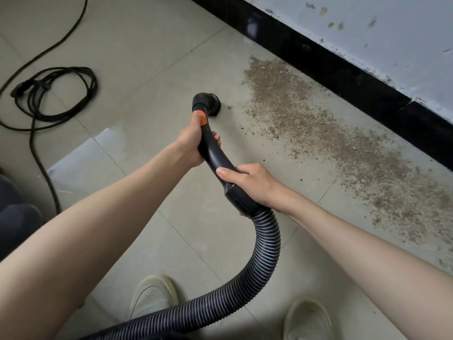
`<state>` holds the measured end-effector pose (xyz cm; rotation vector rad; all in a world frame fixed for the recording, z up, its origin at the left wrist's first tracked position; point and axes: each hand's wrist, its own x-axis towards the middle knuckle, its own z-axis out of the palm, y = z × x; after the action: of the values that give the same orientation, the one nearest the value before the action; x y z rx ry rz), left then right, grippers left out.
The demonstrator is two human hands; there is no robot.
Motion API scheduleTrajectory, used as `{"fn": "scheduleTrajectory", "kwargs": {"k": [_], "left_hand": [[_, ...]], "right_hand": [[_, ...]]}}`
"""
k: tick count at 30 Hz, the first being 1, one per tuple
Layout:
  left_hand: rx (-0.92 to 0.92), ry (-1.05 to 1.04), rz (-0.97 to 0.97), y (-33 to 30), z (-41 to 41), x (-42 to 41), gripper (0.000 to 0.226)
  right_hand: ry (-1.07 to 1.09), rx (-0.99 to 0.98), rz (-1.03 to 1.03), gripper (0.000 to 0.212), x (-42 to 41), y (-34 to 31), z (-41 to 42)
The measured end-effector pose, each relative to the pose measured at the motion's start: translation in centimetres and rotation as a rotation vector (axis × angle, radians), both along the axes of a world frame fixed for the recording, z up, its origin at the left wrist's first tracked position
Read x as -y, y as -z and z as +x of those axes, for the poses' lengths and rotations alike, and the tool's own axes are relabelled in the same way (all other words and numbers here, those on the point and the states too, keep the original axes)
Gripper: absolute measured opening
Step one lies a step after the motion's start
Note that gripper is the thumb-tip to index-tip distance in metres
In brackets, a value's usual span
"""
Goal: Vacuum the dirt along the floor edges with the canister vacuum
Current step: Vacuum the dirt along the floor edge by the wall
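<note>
A band of brown dirt (326, 133) lies on the beige tiles along the black baseboard (343, 69), running from upper centre to the right edge. My left hand (193, 141) grips the upper part of the black curved vacuum handle (215, 160), just below its orange collar (202, 117). My right hand (252, 185) grips the handle's lower end, where the ribbed hose (264, 261) joins. The round black brush nozzle (208, 103) points at the floor, a little left of the dirt's near edge.
A coiled black power cord (56, 94) lies on the tiles at upper left, with one strand trailing toward a dark object (14, 212) at the left edge. My two light shoes (154, 298) stand at the bottom. The stained white wall (380, 33) rises above the baseboard.
</note>
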<state>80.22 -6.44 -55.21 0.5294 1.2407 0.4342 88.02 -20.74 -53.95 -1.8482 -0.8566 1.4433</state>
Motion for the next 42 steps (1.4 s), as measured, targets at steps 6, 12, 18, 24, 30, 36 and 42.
{"fn": "scheduleTrajectory", "kwargs": {"k": [6,12,18,24,30,36,42], "left_hand": [[-0.023,0.022,0.007,0.5,0.5,-1.1,0.033],[-0.002,0.079,0.028,1.3,1.1,1.4,0.039],[-0.037,0.076,0.07,1.4,1.0,4.2,0.038],[-0.038,0.07,0.035,1.4,-0.4,7.1,0.039],[-0.021,0.091,0.01,1.0,-0.7,9.9,0.041],[-0.003,0.145,-0.015,1.4,0.3,11.9,0.042],[-0.017,0.18,0.028,1.0,2.1,9.3,0.041]], "right_hand": [[0.02,0.038,-0.007,0.044,-0.9,-0.2,-0.1],[0.04,0.08,-0.051,0.043,2.0,-0.4,-0.2],[0.063,-0.019,-0.054,0.043,5.0,-0.5,-0.2],[0.037,-0.001,-0.073,0.043,7.9,-0.5,-1.2],[0.048,0.026,-0.062,0.043,10.8,-0.7,-1.6],[0.105,0.024,-0.048,0.04,13.4,-0.1,-1.6],[0.15,0.0,-0.038,0.042,10.8,0.2,-0.4]]}}
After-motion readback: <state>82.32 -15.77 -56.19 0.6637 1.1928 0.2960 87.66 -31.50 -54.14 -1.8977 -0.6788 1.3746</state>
